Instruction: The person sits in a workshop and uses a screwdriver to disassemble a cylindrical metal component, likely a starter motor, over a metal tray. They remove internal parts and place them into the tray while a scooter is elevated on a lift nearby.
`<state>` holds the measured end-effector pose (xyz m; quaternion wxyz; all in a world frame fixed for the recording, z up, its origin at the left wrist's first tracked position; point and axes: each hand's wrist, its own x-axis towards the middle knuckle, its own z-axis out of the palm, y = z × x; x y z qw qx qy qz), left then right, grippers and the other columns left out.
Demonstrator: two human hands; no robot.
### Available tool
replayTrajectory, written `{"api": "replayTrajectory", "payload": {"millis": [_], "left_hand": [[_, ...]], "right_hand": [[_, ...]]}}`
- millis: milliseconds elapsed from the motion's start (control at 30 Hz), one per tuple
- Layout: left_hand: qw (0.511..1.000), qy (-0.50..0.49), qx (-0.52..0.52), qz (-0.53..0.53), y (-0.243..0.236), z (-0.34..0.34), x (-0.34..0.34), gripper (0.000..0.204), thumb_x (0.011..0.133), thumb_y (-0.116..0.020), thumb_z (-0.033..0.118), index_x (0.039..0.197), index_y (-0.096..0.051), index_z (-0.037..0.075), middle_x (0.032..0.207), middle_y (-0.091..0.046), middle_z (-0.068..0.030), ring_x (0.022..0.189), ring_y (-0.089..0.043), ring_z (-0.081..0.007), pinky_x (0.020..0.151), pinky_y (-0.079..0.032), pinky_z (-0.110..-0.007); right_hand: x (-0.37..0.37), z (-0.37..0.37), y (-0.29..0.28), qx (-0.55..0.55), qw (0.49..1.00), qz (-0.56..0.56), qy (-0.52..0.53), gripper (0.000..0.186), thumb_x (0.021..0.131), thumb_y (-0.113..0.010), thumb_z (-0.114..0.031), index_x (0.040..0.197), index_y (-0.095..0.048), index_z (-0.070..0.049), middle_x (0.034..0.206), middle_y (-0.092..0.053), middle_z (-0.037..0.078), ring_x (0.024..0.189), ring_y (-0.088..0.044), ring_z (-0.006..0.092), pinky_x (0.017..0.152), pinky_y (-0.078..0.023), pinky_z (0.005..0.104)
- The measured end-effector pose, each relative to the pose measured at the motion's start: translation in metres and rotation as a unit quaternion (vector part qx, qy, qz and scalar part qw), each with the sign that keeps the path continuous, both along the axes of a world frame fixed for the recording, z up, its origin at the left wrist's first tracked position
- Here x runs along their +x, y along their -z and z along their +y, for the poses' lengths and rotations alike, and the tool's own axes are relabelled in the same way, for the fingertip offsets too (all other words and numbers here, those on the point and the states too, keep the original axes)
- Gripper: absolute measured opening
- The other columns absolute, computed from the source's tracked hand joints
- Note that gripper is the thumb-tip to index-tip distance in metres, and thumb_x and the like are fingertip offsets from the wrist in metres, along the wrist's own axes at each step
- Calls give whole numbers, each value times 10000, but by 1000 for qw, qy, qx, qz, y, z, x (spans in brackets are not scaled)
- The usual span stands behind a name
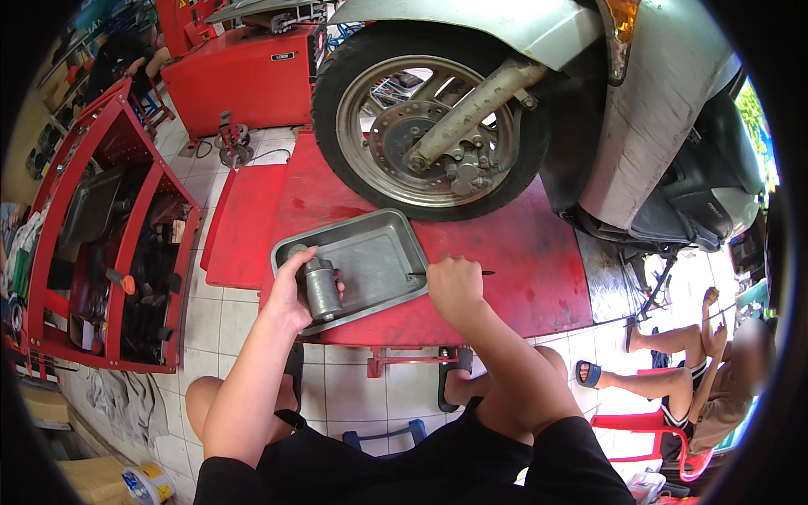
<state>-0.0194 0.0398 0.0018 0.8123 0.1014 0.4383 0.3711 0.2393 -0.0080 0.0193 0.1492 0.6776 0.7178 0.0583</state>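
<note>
My left hand [291, 290] is wrapped round a grey metal cylindrical part [323, 290], perhaps a starter motor, tilted over the left side of a shallow metal tray [412, 238]. My right hand [455, 288] is closed in a fist at the tray's right edge, gripping a thin dark tool [488, 273]. One slim end of this tool points left over the tray rim, and a dark end sticks out on the right; its middle is hidden in my fist. The tray rests on a red lift platform [539, 286].
Beyond the tray stands a motorcycle's front wheel [324, 109], with silver body panels [648, 109] to the right. A red tool cart [160, 278] is on the left and a red cabinet [244, 84] behind. At far right another person [715, 387] sits near a red chair [631, 433].
</note>
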Motion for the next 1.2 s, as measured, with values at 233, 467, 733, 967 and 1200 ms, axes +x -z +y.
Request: {"api": "replayTrajectory", "payload": {"millis": [233, 467, 733, 967, 1200], "left_hand": [[1000, 7, 13, 7, 2, 1, 1, 520, 833, -659, 436, 1077, -536, -7, 989, -640, -237, 755, -652, -330, 687, -568, -452], [1000, 4, 3, -9, 9, 2, -2, 521, 829, -667, 429, 1082, -530, -6, 1004, -640, -235, 765, -655, -333, 697, -569, -457], [1000, -5, -8, -13, 2, 1, 0, 507, 812, -699, 415, 1062, -557, -2, 931, -636, -172, 756, -655, -321, 691, -558, -459], [1000, 2, 3, -12, 0, -1, 3, 510, 810, -699, 419, 1058, -560, -4, 928, -639, -173, 756, -652, -319, 686, -560, -454], [1000, -5, 8, -1, 0, -1, 1, 509, 814, -695, 420, 1055, -560, -7, 924, -639, -177, 752, -652, -316, 690, -560, -455]], "right_hand": [[4, -1, 8, 1, 1000, 16, -1, 134, 843, -604, -141, 835, -735, -116, 902, -697, 78, 878, -691, 227, 685, -552, 357], [1, -3, -7, -72, 997, 7, 12, 135, 858, -601, -146, 923, -719, -130, 951, -697, 78, 897, -698, 240, 712, -555, 363], [3, -3, -15, -86, 996, 12, 21, 135, 849, -608, -132, 936, -712, -128, 968, -695, 88, 908, -704, 256, 720, -557, 368], [4, 4, 7, -75, 996, 35, 19, 137, 852, -604, -138, 936, -711, -118, 974, -695, 100, 901, -707, 260, 710, -560, 376], [8, -2, -7, -61, 998, 15, 17, 129, 853, -615, -157, 935, -706, -118, 973, -696, 108, 896, -709, 262, 702, -564, 374]]}}
